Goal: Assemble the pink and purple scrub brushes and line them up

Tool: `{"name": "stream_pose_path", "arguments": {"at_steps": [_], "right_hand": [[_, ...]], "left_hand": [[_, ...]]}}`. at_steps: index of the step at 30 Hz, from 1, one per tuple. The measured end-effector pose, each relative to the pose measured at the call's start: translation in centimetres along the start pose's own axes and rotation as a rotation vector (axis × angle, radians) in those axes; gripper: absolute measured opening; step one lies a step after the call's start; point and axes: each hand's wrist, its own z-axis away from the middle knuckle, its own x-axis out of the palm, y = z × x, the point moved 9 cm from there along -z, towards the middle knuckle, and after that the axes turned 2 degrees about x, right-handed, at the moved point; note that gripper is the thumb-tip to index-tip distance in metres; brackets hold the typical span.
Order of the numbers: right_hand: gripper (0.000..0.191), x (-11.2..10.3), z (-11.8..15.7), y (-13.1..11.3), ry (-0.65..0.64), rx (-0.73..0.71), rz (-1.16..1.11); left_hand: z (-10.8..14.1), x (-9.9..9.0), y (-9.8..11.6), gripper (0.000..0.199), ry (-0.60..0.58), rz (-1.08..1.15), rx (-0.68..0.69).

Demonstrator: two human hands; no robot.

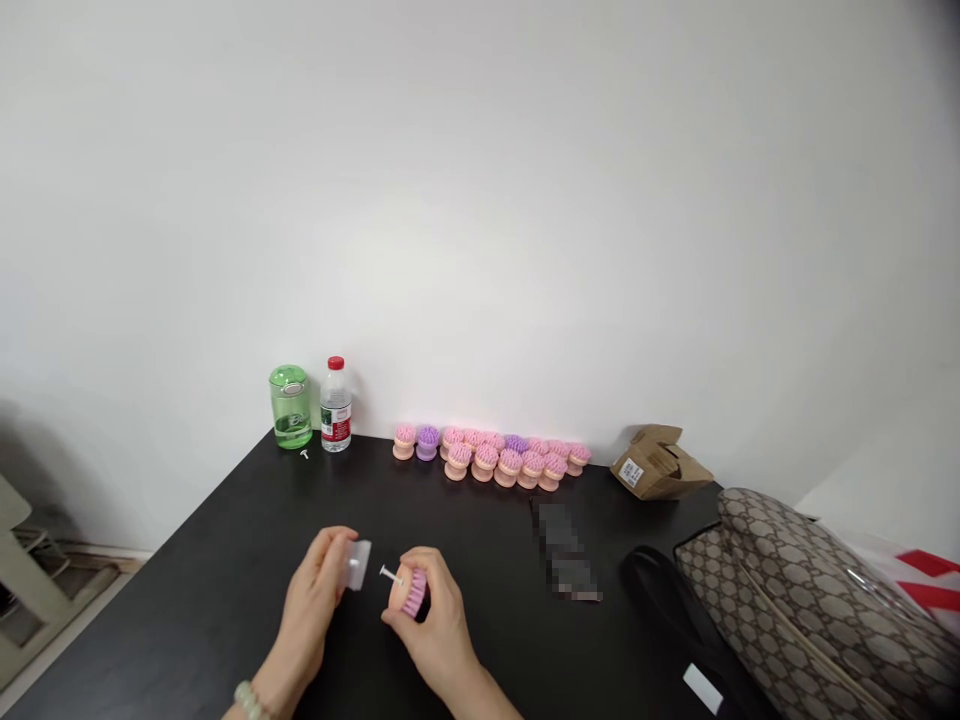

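My left hand (311, 600) pinches a small translucent white plastic piece (359, 565) by its edge. My right hand (437, 622) grips a pink silicone-bristled brush (412, 592) with a peach body. A short metal screw (390, 573) sticks out from the brush toward the white piece, with a small gap between them. Both hands are above the black table (225, 560). Several similar pink and purple brushes (491, 458) stand in rows at the back of the table, well beyond my hands.
A green liquid bottle (290, 407) and a red-capped water bottle (336, 405) stand at the back left, against the white wall. To the right are a torn cardboard box (660, 463), a blurred object (564, 550), a black item (667, 600) and a patterned bag (802, 600).
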Motion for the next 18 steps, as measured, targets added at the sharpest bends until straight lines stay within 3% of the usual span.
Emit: {"name": "stream_pose_path", "arguments": {"at_steps": [3,9,18], "right_hand": [[0.048,-0.5,0.0,-0.1,0.031,-0.012,0.065],[0.029,0.4,-0.9,1.7,-0.006,0.079,0.18],[0.044,4.6,-7.2,3.5,-0.034,0.061,0.305]], "left_hand": [[-0.6,-1.3,-0.3,0.049,0.068,0.092,-0.065],[-0.6,-1.5,-0.1,0.052,0.074,0.146,-0.065],[-1.8,-3.1,0.4,0.058,0.181,0.123,0.002]]}}
